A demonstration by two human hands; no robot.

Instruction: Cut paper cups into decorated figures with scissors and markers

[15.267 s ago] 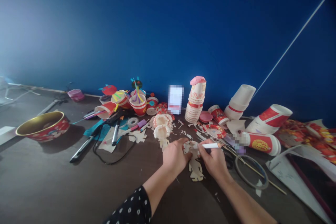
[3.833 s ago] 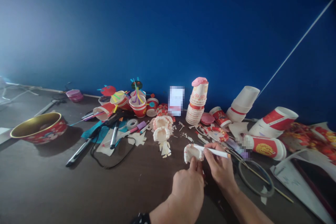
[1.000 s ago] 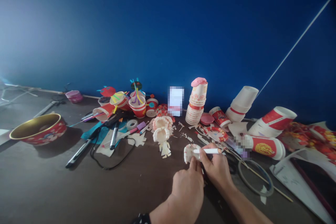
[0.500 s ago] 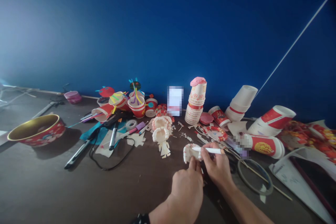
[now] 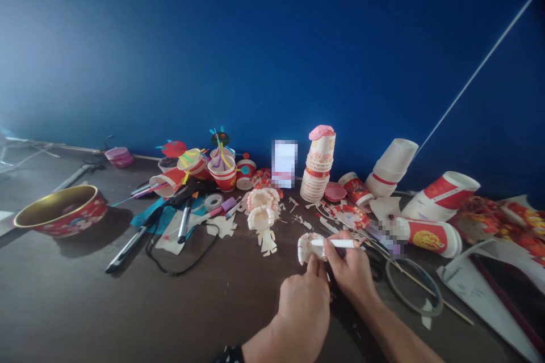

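So, the right hand (image 5: 351, 269) has a white pen (image 5: 338, 244) pinched between thumb and fingers, lying close to level, its tip at the inside of a curly-edged paper cutout (image 5: 305, 250) just ahead of the left hand (image 5: 304, 309). Can't tell if the tip's actually touching. The left has its fingertips down on the cutout's near side; no idea whether it's gripping or only pressing, the thumb's hidden. Ahead and left of the left hand there's another paper figure (image 5: 267, 241), with a similar curled head. Way out left of that hand sits a red bowl (image 5: 80, 219), gold inside. Beyond both hands, a stack of cups (image 5: 317, 173) wears a pink lump (image 5: 322, 132). Right of the right hand, a thin stick (image 5: 457, 312).
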